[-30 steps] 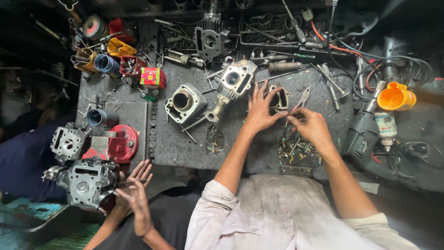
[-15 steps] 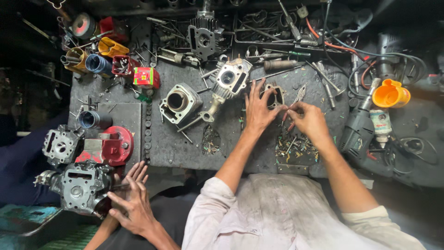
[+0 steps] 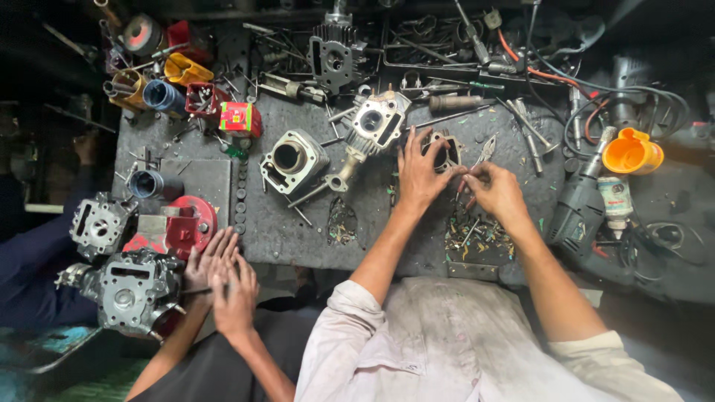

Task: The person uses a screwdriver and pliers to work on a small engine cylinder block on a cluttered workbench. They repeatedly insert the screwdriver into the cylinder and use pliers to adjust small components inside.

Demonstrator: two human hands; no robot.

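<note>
From the head view I see a dark, oily bench [image 3: 298,231] in a crowded workshop, covered with engine parts and tools.

Near the middle of the frame, a little to the right, my left hand [image 3: 418,173] lies with spread fingers on a small grey metal engine part [image 3: 445,152], which has a round opening in it. My right hand [image 3: 495,190] is just beside it, with the fingertips pinched together on something very small; I cannot tell what it is. So the left grip is open and pressing on the part, and the right grip is closed on a tiny piece. Thin pliers [image 3: 484,151] lie just above the right hand.

In my judgement, the work goes well if the left hand keeps the part flat and steady on the bench while the right fingers work slowly, because a small piece could easily get lost among the loose metal scraps [image 3: 473,234] below the hands.

At the lower left of the frame, another person's hands [image 3: 223,275] rest at a cylinder head [image 3: 130,290].
</note>
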